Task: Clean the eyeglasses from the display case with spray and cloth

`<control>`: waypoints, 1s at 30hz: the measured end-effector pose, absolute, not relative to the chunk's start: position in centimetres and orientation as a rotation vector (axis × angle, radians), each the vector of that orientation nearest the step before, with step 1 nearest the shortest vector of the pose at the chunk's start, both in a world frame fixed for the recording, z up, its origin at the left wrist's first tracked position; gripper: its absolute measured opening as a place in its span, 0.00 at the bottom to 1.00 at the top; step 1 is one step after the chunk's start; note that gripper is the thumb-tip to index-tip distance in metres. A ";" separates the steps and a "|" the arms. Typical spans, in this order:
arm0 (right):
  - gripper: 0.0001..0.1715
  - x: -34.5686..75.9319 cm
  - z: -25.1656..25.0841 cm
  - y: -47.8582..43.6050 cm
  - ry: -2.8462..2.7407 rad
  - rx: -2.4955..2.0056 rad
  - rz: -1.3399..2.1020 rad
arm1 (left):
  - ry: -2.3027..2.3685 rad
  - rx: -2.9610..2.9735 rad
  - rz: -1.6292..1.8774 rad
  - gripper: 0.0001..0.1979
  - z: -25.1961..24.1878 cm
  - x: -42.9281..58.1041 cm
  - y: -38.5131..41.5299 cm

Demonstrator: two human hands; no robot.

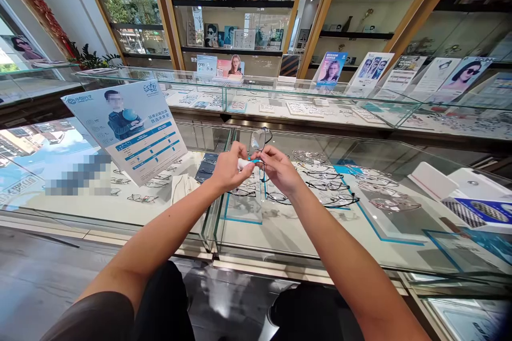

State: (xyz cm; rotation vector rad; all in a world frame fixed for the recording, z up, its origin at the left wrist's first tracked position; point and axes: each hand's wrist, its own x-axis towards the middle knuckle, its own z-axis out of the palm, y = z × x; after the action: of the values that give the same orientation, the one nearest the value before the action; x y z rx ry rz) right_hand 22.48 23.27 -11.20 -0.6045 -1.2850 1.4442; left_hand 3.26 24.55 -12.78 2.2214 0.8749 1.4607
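Over the glass counter, a pair of eyeglasses (257, 141) is raised, one clear lens upright and a dark rim showing behind it. My right hand (280, 169) pinches the eyeglasses from the right, its fingertips at the lower part of the frame. Closed around a small white object (242, 164) is my left hand (230, 168), close against the eyeglasses; a bit of blue shows between the hands. The white object's kind is not clear, as fingers cover much of it. Both hands nearly touch each other.
Below the hands, a glass display case (240, 248) holds several rows of eyeglasses (328, 186). A tilted advertising board (128, 133) and a pale cloth (183, 187) are at left. An open white box (476, 192) stands at right. Another display case (320, 101) runs behind.
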 end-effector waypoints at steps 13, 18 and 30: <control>0.24 23.5 -11.3 24.1 -1.263 -0.634 1.403 | 1.560 1.638 1.671 0.18 -14.0 -1.5 31.9; 0.24 23.7 -11.3 24.3 -1.256 -0.637 1.385 | 1.707 1.398 1.554 0.19 -15.1 -3.2 33.7; 0.24 24.1 -11.1 24.3 -1.247 -0.629 1.378 | 1.852 1.283 1.439 0.24 -16.1 -4.2 34.4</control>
State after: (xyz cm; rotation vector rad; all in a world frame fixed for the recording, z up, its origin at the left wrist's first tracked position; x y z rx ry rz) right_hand 24.06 24.34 -11.10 -0.6291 -1.2471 1.3777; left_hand -4.18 34.39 -16.10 1.2831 1.8520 1.4388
